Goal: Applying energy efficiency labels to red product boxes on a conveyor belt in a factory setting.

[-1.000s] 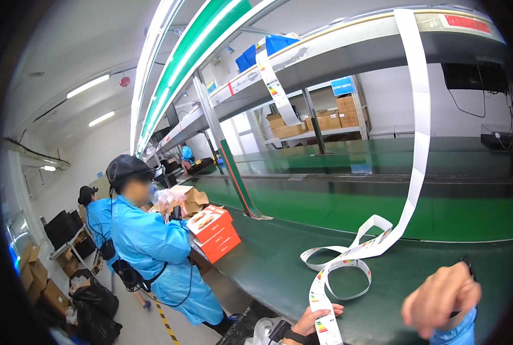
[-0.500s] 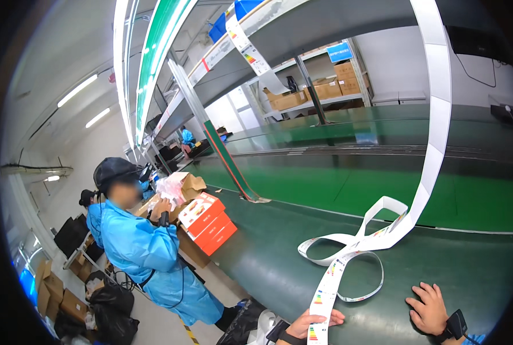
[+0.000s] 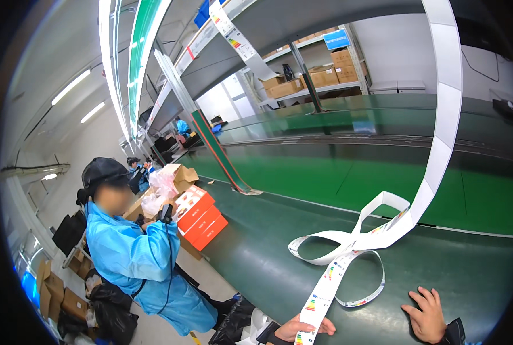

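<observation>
A long white strip of labels with coloured bar charts hangs down from above on the right. It loops over itself on the green worktop and runs to the near edge. My left hand grips its near end at the bottom of the view, the fingers partly behind the strip. To the right, my right hand lies with its fingers spread on the worktop, holding nothing. A bare gap of worktop separates it from the looped strip.
At the left, a person in a blue coat stands beside stacked orange boxes and an open carton. Another label strip hangs from the overhead shelf. A metal post rises from the worktop; black bags lie on the floor.
The view has shifted slightly. My left hand and the strip's near end appear a little further left. The co-worker's hands have moved at the carton. My right hand still rests spread on the worktop.
</observation>
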A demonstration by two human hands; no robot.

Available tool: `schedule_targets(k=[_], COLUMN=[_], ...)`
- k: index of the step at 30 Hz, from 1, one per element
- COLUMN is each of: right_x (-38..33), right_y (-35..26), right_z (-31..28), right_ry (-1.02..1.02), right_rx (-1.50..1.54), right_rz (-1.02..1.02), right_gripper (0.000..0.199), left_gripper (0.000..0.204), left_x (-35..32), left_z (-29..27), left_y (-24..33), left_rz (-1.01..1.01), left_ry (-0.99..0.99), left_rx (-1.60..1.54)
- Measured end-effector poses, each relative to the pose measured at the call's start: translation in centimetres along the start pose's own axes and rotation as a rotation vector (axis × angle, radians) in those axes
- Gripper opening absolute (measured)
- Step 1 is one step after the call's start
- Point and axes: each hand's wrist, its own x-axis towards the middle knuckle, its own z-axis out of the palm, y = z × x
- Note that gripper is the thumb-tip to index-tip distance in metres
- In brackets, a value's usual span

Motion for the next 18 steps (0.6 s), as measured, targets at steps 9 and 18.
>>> schedule_targets(k=[9,18], right_x=[-0.1,-0.5], right_y=[0.6,0.6], right_z=[1.2,1.1], right_ry=[0.041,0.027], right_rx=[0.024,0.025], right_rz=[-0.026,0.03], right_gripper=[0.033,0.032], left_gripper=[0.05,0.064], left_x=[-0.5,0.4], left_z=[1.0,-0.6], left_y=[0.3,0.4], left_rz=[-0.054,-0.163], left_ry=[-0.064,-0.201], left_rx=[0.104,0.027])
